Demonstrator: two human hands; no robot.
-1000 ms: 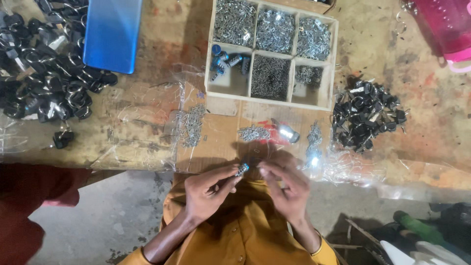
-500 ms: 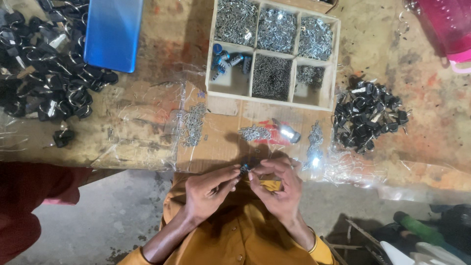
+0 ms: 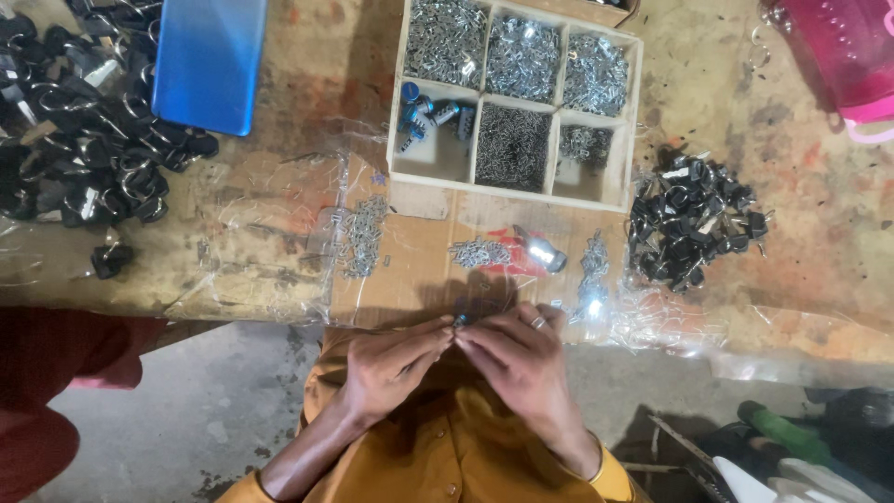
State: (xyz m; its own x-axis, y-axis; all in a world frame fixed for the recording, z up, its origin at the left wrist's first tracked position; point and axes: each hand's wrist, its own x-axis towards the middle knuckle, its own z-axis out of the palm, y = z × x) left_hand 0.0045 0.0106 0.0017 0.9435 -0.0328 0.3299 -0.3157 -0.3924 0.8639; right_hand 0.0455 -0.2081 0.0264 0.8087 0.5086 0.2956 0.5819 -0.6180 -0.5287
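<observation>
While the left hand [image 3: 396,368] and right hand [image 3: 517,359] pinch one tiny metal piece [image 3: 459,320] together at the desk [image 3: 279,186] edge, the wooden tray [image 3: 399,102] of small parts sits at twelve o'clock, easy to reach.

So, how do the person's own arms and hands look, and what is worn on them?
Both hands are bare, with no gloves. The right hand wears a thin silver-coloured ring on one finger, and a mustard-yellow cuff ends at its wrist. The left hand shows no ring, and its forearm is uncovered as far as the frame shows.
</observation>
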